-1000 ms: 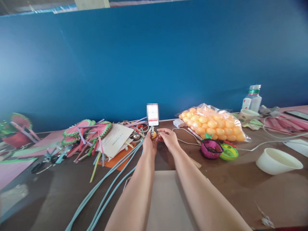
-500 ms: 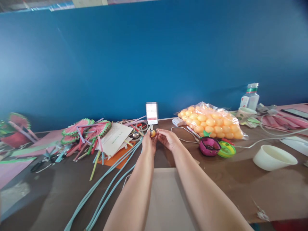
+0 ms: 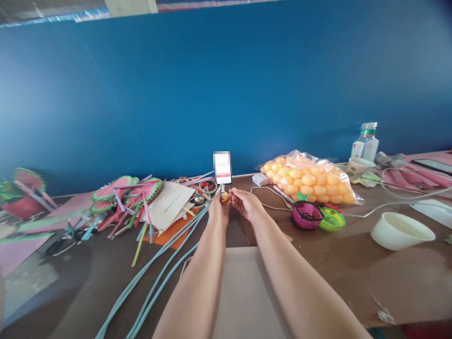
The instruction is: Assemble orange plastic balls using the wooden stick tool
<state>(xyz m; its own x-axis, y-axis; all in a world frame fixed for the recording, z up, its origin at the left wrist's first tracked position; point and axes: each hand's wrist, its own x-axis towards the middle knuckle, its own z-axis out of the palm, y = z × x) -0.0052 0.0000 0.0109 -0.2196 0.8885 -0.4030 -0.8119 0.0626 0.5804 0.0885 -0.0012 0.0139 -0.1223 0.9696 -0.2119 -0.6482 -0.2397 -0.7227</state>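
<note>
My left hand (image 3: 219, 210) is closed around a small orange ball (image 3: 224, 197) that has a dark and pale patch on its upper side. Just to its right, my right hand (image 3: 246, 203) has its thumb and fingertips pinched together close to the ball. Whatever the pinch holds, if anything, is too small to make out. A phone (image 3: 222, 168) with a lit screen stands upright behind my hands, against the blue panel. Farther right lies a clear plastic bag (image 3: 310, 176) full of similar orange balls.
On the left are watermelon-pattern paper fans (image 3: 116, 187), papers (image 3: 169, 205) and long pale-blue tubes (image 3: 151, 268). To the right stand a purple bowl (image 3: 306, 217) with small dark bits, a lime-green dish (image 3: 332, 219), a white tub (image 3: 402, 230) and a clear bottle (image 3: 369, 141). White cables cross the table.
The view has shifted very slightly. My hands keep almost the same place and grip around the ball, with only a small movement of the right fingertips.
</note>
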